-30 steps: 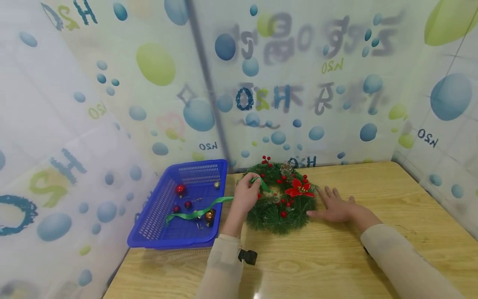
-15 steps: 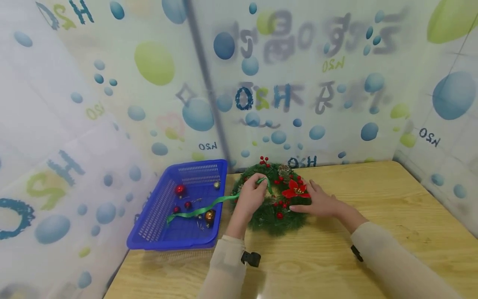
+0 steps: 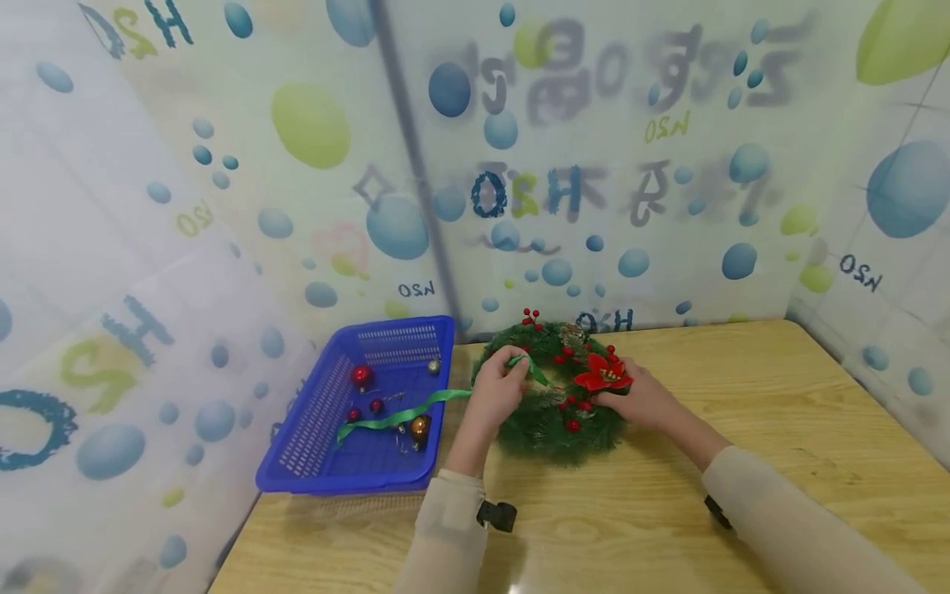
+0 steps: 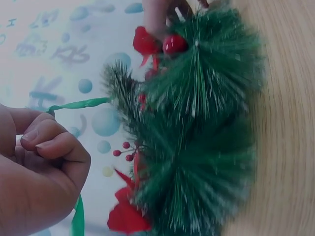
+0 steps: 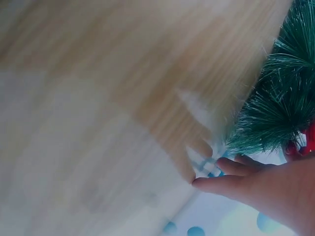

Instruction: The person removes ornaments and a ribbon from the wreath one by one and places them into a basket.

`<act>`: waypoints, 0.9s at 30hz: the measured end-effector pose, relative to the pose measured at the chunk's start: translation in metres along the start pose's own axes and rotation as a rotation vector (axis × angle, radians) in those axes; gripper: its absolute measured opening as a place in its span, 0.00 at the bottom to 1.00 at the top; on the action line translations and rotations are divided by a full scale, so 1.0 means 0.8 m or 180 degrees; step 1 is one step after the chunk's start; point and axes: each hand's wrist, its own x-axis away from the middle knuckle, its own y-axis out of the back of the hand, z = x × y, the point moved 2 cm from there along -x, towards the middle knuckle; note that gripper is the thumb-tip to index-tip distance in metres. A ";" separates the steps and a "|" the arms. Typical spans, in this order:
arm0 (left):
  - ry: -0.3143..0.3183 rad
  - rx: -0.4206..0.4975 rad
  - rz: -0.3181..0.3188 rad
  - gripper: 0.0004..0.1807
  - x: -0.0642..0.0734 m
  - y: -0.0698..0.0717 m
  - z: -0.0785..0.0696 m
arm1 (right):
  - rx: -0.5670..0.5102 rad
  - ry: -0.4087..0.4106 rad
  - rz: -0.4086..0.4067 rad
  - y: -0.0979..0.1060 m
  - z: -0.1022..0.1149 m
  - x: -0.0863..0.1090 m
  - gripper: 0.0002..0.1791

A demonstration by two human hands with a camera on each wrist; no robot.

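A round green Christmas wreath [image 3: 552, 437] lies on the table, trimmed with a red poinsettia [image 3: 603, 373], red berries and a pine cone [image 3: 572, 334]. My left hand [image 3: 499, 388] pinches a green ribbon [image 3: 438, 398] over the wreath's left side. One end of the ribbon dangles over the wreath's middle; the other trails into the blue basket. On the far side, my right hand [image 3: 644, 398] grips the wreath's right edge, thumb on top beside the poinsettia. Its fingers [image 5: 231, 182] reach past the greenery close to the tabletop in the right wrist view.
The blue plastic basket [image 3: 270, 480] stands left of the wreath. Inside are red baubles [image 3: 361, 377], a brown-gold bauble [image 3: 420, 427] and a small gold one [image 3: 434, 366]. A patterned curtain [image 3: 631, 214] hangs behind the wooden table [image 3: 631, 511].
My right hand has gone from lying flat on the table to gripping the wreath's right edge. My left hand, still pinching the ribbon, has shifted slightly right.
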 end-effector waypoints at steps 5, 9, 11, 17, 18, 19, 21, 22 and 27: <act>0.0056 0.0196 -0.0112 0.11 -0.001 0.002 0.005 | 0.0070 -0.0019 -0.0005 0.016 -0.017 0.009 0.64; 0.0089 0.0358 -0.0165 0.10 -0.002 0.004 0.009 | 0.0116 -0.0072 0.0002 0.028 -0.030 0.015 0.63; 0.0091 0.0409 -0.0155 0.09 -0.001 0.004 0.012 | 0.0128 -0.0105 0.0023 0.031 -0.033 0.017 0.64; 0.0104 0.0628 -0.0184 0.08 0.000 0.004 0.019 | 0.0198 -0.0133 0.0039 0.038 -0.040 0.022 0.64; 0.0110 0.0656 -0.0198 0.08 0.000 0.005 0.020 | 0.0210 -0.0133 0.0042 0.040 -0.040 0.023 0.63; 0.0113 0.0674 -0.0214 0.08 0.000 0.005 0.020 | 0.0222 -0.0133 0.0044 0.041 -0.041 0.024 0.63; 0.0123 0.0708 -0.0251 0.08 0.001 0.006 0.021 | 0.0235 -0.0125 0.0058 0.044 -0.041 0.025 0.63; 0.0132 0.0729 -0.0281 0.08 0.001 0.007 0.021 | 0.0256 -0.0121 0.0072 0.045 -0.042 0.025 0.63; 0.0152 0.0798 -0.0427 0.08 0.002 0.012 0.022 | 0.0258 -0.0140 0.0129 0.047 -0.045 0.026 0.64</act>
